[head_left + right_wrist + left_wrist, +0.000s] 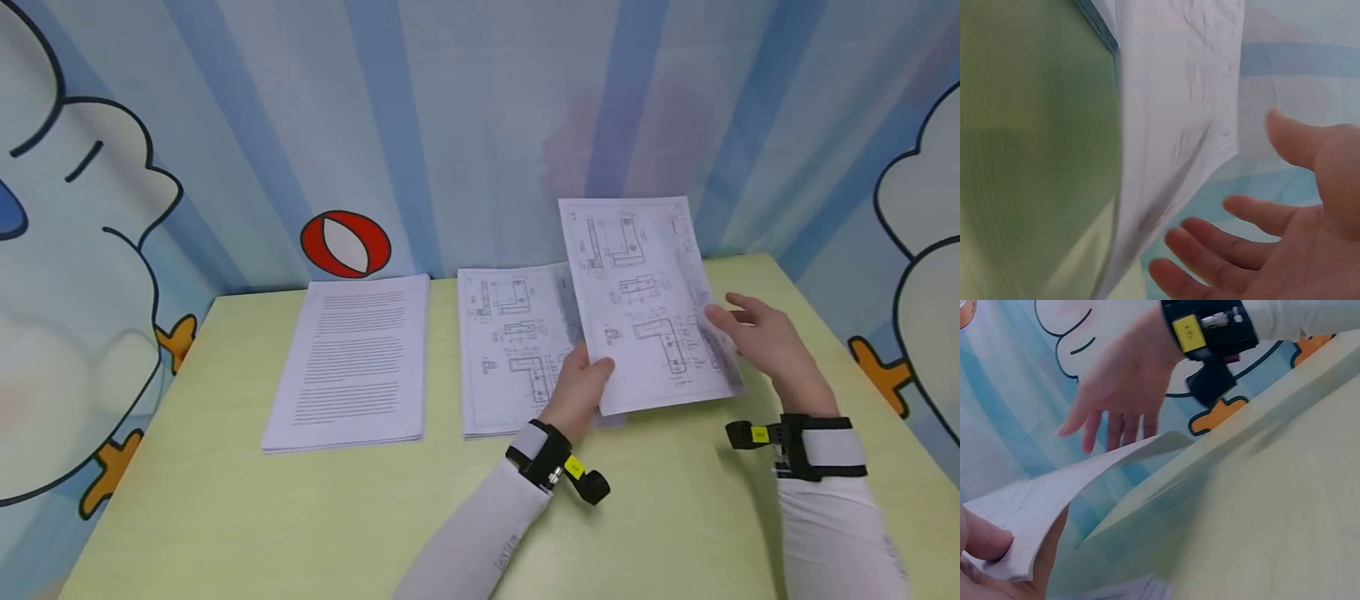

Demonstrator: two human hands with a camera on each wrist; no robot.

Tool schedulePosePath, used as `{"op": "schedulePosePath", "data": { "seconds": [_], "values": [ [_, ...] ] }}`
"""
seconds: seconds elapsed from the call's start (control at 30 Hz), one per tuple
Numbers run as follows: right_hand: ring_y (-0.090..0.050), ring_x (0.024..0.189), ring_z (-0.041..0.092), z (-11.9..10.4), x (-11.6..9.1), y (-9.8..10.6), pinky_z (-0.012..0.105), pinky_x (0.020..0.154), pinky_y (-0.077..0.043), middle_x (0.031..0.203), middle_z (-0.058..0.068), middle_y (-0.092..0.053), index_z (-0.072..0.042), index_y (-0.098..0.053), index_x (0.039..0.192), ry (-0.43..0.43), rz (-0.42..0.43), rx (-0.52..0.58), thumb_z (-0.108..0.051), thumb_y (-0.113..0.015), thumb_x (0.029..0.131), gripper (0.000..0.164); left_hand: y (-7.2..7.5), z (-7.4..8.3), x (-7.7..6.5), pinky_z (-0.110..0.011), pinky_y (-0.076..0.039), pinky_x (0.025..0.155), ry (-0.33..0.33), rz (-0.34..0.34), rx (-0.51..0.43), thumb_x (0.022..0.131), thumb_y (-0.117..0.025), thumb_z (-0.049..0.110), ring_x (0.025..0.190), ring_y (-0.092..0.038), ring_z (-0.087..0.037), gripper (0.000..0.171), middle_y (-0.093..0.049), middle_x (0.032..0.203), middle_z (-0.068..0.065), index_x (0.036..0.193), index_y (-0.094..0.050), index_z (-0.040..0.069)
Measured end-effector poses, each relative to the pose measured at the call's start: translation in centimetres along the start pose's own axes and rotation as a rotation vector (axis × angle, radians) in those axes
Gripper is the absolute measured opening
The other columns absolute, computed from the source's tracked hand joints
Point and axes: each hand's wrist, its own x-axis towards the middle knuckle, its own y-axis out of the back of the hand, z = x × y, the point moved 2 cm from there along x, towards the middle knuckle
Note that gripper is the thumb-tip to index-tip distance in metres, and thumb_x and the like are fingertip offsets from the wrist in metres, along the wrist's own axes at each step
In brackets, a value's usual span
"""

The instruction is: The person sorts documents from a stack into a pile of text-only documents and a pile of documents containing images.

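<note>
My left hand (pixel 576 393) pinches the lower left corner of a thin sheaf of paper (pixel 637 292) printed with technical drawings, thumb on top. The sheaf is raised and tilted, and in the left wrist view it bends away from the thumb (pixel 988 542). My right hand (pixel 776 346) is beside the sheaf's right edge; in the right wrist view its fingers (pixel 1254 215) are spread, apart from the paper. Under and left of the raised sheaf, a stack of matching drawing sheets (pixel 480 367) lies on the table, its right part hidden.
A neat stack of text pages (pixel 352 367) lies on the left of the pale yellow-green table (pixel 225 517). A blue striped curtain (pixel 480 125) with cartoon figures stands behind and at both sides. Each wrist wears a black strap with a small camera.
</note>
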Motion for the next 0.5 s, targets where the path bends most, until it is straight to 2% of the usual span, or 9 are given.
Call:
{"op": "schedulePosePath", "data": {
  "seconds": [0.13,0.23,0.3,0.37,0.47,0.5],
  "values": [
    [-0.016,0.146,0.056,0.6,0.2,0.2,0.069,0.112,-0.025,0.162,0.034,-0.005,-0.010,0.006,0.159,0.007,0.047,0.138,-0.060,-0.029,0.101,0.085,1.6,1.0,-0.1,-0.040,-0.043,0.107,0.005,-0.014,0.007,0.101,-0.047,0.019,0.119,-0.057,-0.015,0.035,-0.061,0.130,0.003,0.135,-0.054,0.026],
    [-0.012,0.150,0.049,1.0,0.7,-0.5,0.065,0.117,-0.022,0.166,0.024,0.003,-0.016,0.016,0.158,0.036,-0.030,0.306,-0.061,-0.027,0.101,0.085,2.8,1.7,-0.3,-0.040,-0.043,0.106,-0.006,-0.013,0.033,0.101,-0.047,0.019,0.120,-0.056,-0.015,0.035,-0.060,0.130,0.003,0.135,-0.054,0.026],
    [-0.025,0.148,0.040,1.1,1.0,-1.3,0.054,0.116,-0.032,0.165,0.020,-0.012,-0.021,0.017,0.158,0.073,-0.117,0.424,-0.062,-0.026,0.100,0.083,3.7,2.0,-0.5,-0.039,-0.044,0.104,-0.015,-0.004,0.044,0.101,-0.047,0.019,0.119,-0.056,-0.016,0.035,-0.060,0.130,0.002,0.135,-0.055,0.025],
    [-0.044,0.136,0.028,0.9,1.2,-2.3,0.041,0.107,-0.043,0.153,0.012,-0.037,-0.026,0.012,0.159,0.106,-0.224,0.578,-0.061,-0.027,0.101,0.079,4.6,2.3,-0.6,-0.037,-0.044,0.103,-0.021,0.012,0.049,0.101,-0.048,0.019,0.119,-0.056,-0.016,0.036,-0.060,0.131,0.003,0.135,-0.055,0.026],
    [-0.060,0.105,0.011,0.2,1.4,-4.2,0.026,0.083,-0.050,0.120,-0.007,-0.059,-0.030,-0.012,0.159,0.116,-0.351,0.785,-0.053,-0.035,0.103,0.065,6.0,2.5,-1.0,-0.036,-0.045,0.101,-0.022,0.033,0.065,0.101,-0.047,0.019,0.120,-0.056,-0.016,0.037,-0.061,0.131,0.002,0.136,-0.055,0.026],
    [-0.063,0.099,0.008,-0.2,1.4,-4.9,0.026,0.081,-0.052,0.114,-0.010,-0.064,-0.030,-0.020,0.157,0.102,-0.381,0.841,-0.050,-0.039,0.103,0.060,6.5,2.6,-1.2,-0.036,-0.044,0.102,-0.022,0.038,0.077,0.101,-0.047,0.019,0.120,-0.056,-0.016,0.037,-0.061,0.132,0.002,0.137,-0.054,0.025]
  ]
}}
